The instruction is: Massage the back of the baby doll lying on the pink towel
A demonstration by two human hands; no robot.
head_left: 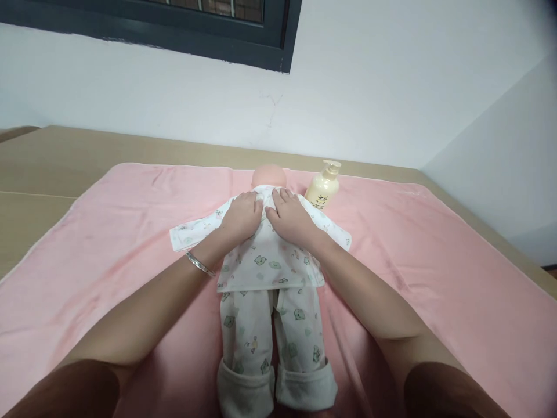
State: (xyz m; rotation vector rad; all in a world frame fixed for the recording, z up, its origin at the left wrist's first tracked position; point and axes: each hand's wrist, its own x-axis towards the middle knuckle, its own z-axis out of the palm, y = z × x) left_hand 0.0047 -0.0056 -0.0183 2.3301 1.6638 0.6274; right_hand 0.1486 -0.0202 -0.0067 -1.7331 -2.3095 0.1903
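Note:
A baby doll lies stretched out in the middle, its smooth bald head (269, 175) pointing away from me and no face showing. It wears a white printed shirt (272, 261) with the sleeves spread to both sides, and matching trousers (248, 331) whose cuffs are rolled up. My left hand (243, 216) rests flat on the upper left of the shirt, just below the neck. Beside it, my right hand (290, 216) lies flat on the upper right, fingers extended. The thumbs are close together near the shirt's midline. Neither hand grips anything visible.
A pink cloth (413, 278) is spread under the doll over a wooden table (100, 145). Right of the doll's head leans or stands a cream pump bottle (324, 186). Behind the table is a white wall (369, 87) with a dark window frame (217, 43).

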